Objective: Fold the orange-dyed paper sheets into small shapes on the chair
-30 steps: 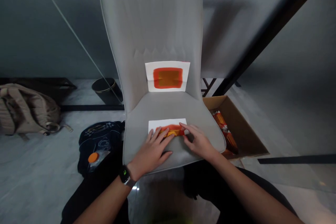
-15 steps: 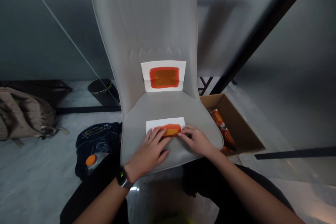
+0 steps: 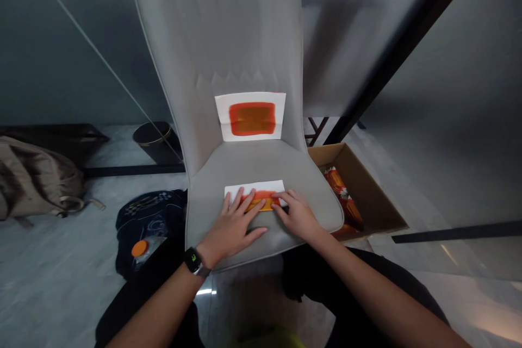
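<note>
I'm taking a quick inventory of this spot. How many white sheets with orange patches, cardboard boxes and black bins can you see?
White sheets with orange patches: 2
Cardboard boxes: 1
Black bins: 1
Total: 4

Indoor room, office or lounge type; cannot tell which from this vantage. Floor: pale polished stone, grey-veined. Seating: grey upholstered chair with stitched back. Set down on the floor: tan backpack, black wastebasket with gilt rim, open cardboard box. Black metal beam runs diagonally at right, suggesting modern fitted furnishings.
</note>
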A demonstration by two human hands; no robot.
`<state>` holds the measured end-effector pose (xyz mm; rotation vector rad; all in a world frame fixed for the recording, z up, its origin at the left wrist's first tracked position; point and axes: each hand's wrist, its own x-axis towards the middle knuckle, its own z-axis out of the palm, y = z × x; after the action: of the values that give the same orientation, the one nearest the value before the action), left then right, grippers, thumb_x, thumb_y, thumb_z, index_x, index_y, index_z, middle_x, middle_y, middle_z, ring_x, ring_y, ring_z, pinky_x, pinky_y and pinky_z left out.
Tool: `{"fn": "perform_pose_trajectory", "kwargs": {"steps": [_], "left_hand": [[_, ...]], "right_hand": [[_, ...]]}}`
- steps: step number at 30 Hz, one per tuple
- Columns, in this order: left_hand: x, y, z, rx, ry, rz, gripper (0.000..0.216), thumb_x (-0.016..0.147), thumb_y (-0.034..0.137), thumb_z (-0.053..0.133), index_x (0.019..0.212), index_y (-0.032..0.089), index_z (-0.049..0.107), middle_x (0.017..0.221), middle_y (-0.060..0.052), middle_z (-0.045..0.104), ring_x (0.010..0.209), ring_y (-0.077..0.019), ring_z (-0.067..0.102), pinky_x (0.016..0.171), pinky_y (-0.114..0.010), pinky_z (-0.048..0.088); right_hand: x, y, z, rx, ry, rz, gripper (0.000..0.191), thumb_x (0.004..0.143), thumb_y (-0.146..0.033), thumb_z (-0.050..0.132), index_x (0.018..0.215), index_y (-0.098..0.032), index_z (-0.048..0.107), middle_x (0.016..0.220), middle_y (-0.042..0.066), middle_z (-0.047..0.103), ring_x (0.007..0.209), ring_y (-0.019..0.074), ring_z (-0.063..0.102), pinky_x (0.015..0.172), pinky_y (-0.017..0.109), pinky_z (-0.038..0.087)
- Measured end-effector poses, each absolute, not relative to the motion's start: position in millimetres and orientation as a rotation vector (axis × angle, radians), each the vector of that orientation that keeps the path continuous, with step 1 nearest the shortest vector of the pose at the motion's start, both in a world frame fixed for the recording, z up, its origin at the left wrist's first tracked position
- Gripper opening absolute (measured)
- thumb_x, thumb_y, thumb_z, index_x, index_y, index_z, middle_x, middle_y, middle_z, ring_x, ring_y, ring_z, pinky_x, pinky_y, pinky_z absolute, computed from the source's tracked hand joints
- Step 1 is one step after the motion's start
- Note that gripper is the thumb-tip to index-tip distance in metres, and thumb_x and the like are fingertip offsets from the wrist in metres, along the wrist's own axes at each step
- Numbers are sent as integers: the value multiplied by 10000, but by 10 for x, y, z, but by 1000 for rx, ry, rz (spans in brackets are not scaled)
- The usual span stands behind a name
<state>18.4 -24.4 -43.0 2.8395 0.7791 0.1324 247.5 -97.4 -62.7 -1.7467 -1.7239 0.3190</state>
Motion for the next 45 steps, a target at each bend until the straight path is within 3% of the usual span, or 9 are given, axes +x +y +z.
{"fn": "perform_pose_trajectory", "kwargs": {"steps": [4,8,12,16,23,36,45], "left_hand": [[205,-187,-478,2850,794,176,680,1048,658,375,1638,328,307,1736,-74,193,1590,-406,133,1233,-704,174],[230,-165,-506,2847,818,193,651,1065,624,357,1637,316,312,1726,-79,229,1590,-392,151,1234,-691,190],[251,-158,-502,2846,836,166,628,1073,611,340,1629,319,333,1722,-69,249,1581,-395,187,1228,-693,204],[263,-157,-486,2844,859,145,608,1084,577,333,1629,307,335,1723,-55,247,1577,-394,199,1232,-685,209],[277,-152,-491,2825,892,159,592,1080,552,369,1618,303,362,1708,-59,292,1558,-388,253,1232,-669,224],[302,-173,-547,2831,925,157,699,1067,625,323,1638,223,307,1734,-119,183,1590,-410,131,1253,-668,148],[330,-184,-509,2830,961,128,723,1061,634,340,1642,206,303,1730,-123,193,1582,-416,161,1251,-660,164]], "right_hand": [[2496,-1011,-679,-1747,-1728,270,217,1016,-332,574,1122,-219,724,1013,90,673,999,247,649,938,407,551],[2499,-1054,-652,-1782,-1779,87,300,1026,-336,566,1276,-226,692,1201,137,680,1115,275,654,984,461,540],[2443,-1173,-554,-1743,-2005,-160,354,1054,-249,507,1383,-249,638,1459,120,616,1410,311,510,1171,598,367],[2403,-1296,-502,-1713,-2126,-111,432,1059,-304,509,1482,-230,556,1507,110,584,1483,314,439,1239,654,255],[2453,-1330,-582,-1719,-2194,39,553,1059,-370,511,1582,-217,416,1556,122,523,1478,291,455,1225,635,321],[2454,-1319,-579,-1752,-2180,84,548,1056,-396,514,1567,-213,439,1573,127,499,1491,290,435,1222,638,323],[2442,-1320,-582,-1769,-2183,76,533,1057,-392,507,1549,-190,466,1581,127,489,1505,285,414,1236,625,304]]}}
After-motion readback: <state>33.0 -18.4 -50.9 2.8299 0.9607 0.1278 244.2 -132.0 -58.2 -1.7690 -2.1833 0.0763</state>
